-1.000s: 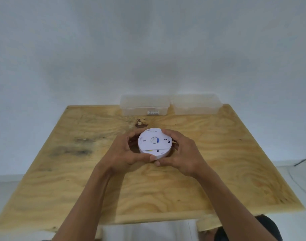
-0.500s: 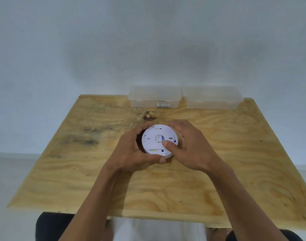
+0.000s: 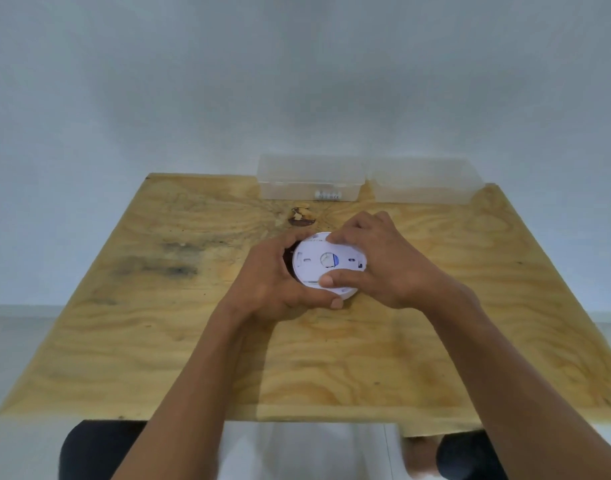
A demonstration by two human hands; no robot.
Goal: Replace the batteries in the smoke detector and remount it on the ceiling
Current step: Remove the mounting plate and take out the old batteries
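At the middle of the table: you are holding the smoke detector (image 3: pixel 326 263) back side up, just above or on the plywood table (image 3: pixel 158 341); which of the two, I cannot tell.
Left hand: your left hand (image 3: pixel 273 289) is curling around the detector's left rim, thumb running along the near edge, fingers hidden behind the body. Be keeping this hand as the anchor, so the body is not turning with the cover.
Detector: the white back plate is facing you, with a round centre mark and small slots; a seam is showing along the near side. This is looking like the opening step, so be feeling for that seam rather than forcing the centre.
Right hand: your right hand (image 3: pixel 383 268) is clamping the right side, thumb pressing on the near part of the back face, fingertips hooking over the far rim. Be pressing flat and evenly; a twist or slide is probably what releases it, not a pry.
Far edge, left box: the clear box (image 3: pixel 307 183) is holding a small row of white batteries (image 3: pixel 327 195); be leaving them until the cover is off.
Far edge, right box: the second clear box (image 3: pixel 423 185) is appearing empty, possibly for the old cells.
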